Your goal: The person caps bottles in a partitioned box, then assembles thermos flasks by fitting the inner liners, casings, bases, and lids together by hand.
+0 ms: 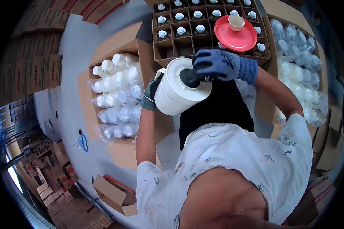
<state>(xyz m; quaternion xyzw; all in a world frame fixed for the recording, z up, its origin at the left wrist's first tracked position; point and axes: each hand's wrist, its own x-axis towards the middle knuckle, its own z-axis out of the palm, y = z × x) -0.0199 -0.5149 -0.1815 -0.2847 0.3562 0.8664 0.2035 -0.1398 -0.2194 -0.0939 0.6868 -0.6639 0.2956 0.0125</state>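
Note:
In the middle, a white plastic pitcher [174,101] is tilted toward me, with a round dark opening in its top. My left hand [152,91], in a dark green glove, is closed around its handle side. Over the opening is my right hand [216,65], in a blue glove with dark fingers. Its fingers curl down at the opening, and whatever they hold is hidden. Just beyond lies a red round lid [227,34] with a small cream cup [236,23] on it, resting across bottles in a divided carton [168,59].
An open carton [141,49] of bagged white bottles [120,80] stands at left. Another carton [263,95] at right holds bagged bottles [294,72]. White-capped bottles [200,28] fill most slots ahead. Stacked boxes [30,72] line the far left; a small open box [111,191] sits lower left.

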